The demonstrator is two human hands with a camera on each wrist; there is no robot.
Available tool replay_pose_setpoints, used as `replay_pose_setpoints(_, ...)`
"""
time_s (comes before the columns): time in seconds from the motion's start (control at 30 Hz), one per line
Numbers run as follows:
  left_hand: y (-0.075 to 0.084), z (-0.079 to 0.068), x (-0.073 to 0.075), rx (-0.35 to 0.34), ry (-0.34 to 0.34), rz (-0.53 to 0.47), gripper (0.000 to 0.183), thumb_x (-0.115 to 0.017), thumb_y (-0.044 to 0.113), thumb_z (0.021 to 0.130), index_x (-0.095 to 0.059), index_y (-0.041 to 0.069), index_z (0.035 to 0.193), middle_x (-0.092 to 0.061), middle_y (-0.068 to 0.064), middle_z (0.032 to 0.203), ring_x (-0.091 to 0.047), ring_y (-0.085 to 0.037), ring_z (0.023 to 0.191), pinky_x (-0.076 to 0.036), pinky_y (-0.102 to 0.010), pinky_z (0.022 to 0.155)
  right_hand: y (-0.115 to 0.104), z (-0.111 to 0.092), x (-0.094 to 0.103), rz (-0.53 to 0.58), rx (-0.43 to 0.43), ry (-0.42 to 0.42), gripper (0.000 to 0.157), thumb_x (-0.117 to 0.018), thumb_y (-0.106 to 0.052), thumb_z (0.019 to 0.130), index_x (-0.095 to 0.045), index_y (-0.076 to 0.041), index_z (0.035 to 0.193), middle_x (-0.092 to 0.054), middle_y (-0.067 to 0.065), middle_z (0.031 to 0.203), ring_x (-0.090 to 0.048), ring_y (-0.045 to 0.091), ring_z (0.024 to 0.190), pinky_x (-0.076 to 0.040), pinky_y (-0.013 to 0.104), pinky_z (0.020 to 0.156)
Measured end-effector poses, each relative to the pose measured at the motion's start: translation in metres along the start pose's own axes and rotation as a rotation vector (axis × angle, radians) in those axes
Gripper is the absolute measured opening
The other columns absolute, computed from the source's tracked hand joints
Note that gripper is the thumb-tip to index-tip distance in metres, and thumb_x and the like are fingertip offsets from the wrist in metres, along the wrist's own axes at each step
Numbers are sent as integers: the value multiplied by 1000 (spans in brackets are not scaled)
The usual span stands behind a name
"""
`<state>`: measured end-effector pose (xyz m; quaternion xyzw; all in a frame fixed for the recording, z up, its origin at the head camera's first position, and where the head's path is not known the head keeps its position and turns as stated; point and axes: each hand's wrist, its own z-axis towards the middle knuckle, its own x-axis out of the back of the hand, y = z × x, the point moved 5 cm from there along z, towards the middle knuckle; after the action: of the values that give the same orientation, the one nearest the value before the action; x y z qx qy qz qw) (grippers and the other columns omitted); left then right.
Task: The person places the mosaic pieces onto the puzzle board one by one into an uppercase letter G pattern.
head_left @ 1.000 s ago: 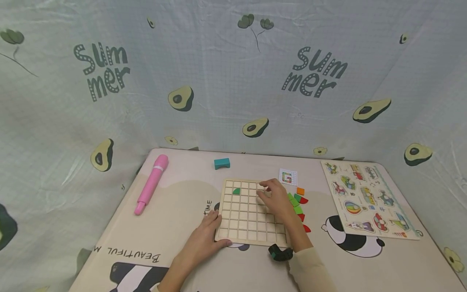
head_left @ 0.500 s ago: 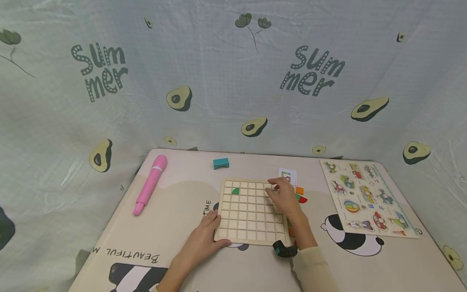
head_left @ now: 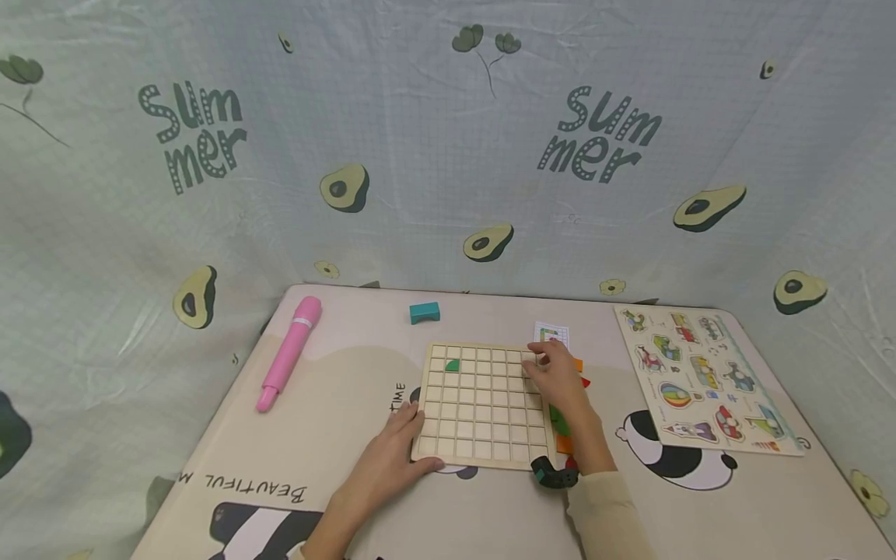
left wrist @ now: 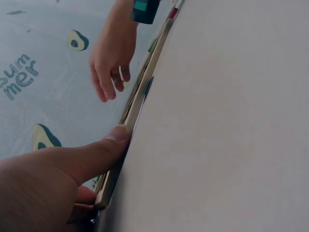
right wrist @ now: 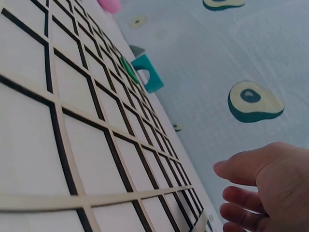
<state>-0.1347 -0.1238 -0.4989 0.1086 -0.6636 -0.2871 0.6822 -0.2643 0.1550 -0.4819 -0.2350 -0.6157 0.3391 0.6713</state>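
Grid board [head_left: 483,404] lying flat mid-surface, and what a backdrop: a printed cloth [head_left: 420,140] hangs behind, avocados and "summer" lettering all over it! Below spreads the pale surface [head_left: 350,373]. Off to the right, well apart from the grid, lies the picture puzzle [head_left: 707,389], tilted slightly. Down at the board's near left corner, the left hand [head_left: 388,451]: fingers laid on the left edge, thumb along the near edge, touching it, thumb and fingers spread apart. And the right hand [head_left: 560,379] hovers over the far right corner, loosely bent, a gap between thumb and fingers, nothing seen in its hold! Far left, the pink stick [head_left: 288,354] lies slanted. A black camera [head_left: 553,473] rides the right wrist. Beyond the board sits the teal block [head_left: 425,313], arch cut into one side. Just past the right hand, the card [head_left: 551,333], partly covered. Loose pieces [head_left: 564,444] in orange, green and red peek out round the right arm. One green quarter-round [head_left: 453,365] sits in the grid: second row from the far edge, second column from the left!
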Motion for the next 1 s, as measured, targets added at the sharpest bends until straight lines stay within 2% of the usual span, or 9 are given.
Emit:
replay_pose_setpoints(0.23,0,2,0,-1,3,4,83,-83,43,79,-54,-2,141,-48,-19,152,-38,-36,148,-33,-49,122,11,3,7,-37,-46,11,39,-64,-14,94,-62,2,130,-59,21,124,-53,28,95,-46,32,74)
replay_pose_setpoints(0.33,-1,2,-1,-6,4,8,82,-83,42,79,-54,-3,141,-49,-20,151,-38,-37,147,-34,-50,121,16,3,10,-57,-68,12,41,-63,-14,93,-62,2,130,-59,21,123,-53,28,94,-45,30,73)
replay_pose_setpoints(0.47,-1,2,-1,-6,0,6,82,-82,42,79,-53,-4,141,-48,-21,151,-38,-38,147,-35,-50,121,24,2,14,-81,-87,5,44,-62,-15,92,-60,3,132,-56,23,124,-53,29,93,-47,33,74)
replay_pose_setpoints(0.6,-1,2,-1,-9,0,11,82,-82,42,79,-54,-4,140,-49,-21,151,-39,-38,147,-35,-50,120,30,1,18,-90,-109,-11,45,-64,-16,91,-60,4,131,-54,25,124,-53,31,96,-49,39,82)
replay_pose_setpoints(0.87,-2,2,1,-9,-7,8,83,-82,43,79,-54,-4,140,-48,-21,151,-39,-38,147,-37,-51,119,36,0,21,-128,-195,-92,48,-66,-24,91,-60,6,129,-51,25,122,-51,34,103,-50,51,99)
replay_pose_setpoints(1.0,-2,2,1,2,-19,-6,84,-82,43,79,-53,-5,141,-47,-21,153,-38,-38,147,-37,-51,119,37,-2,22,-144,-211,-124,46,-68,-25,92,-63,6,125,-52,25,120,-51,34,103,-50,52,100)
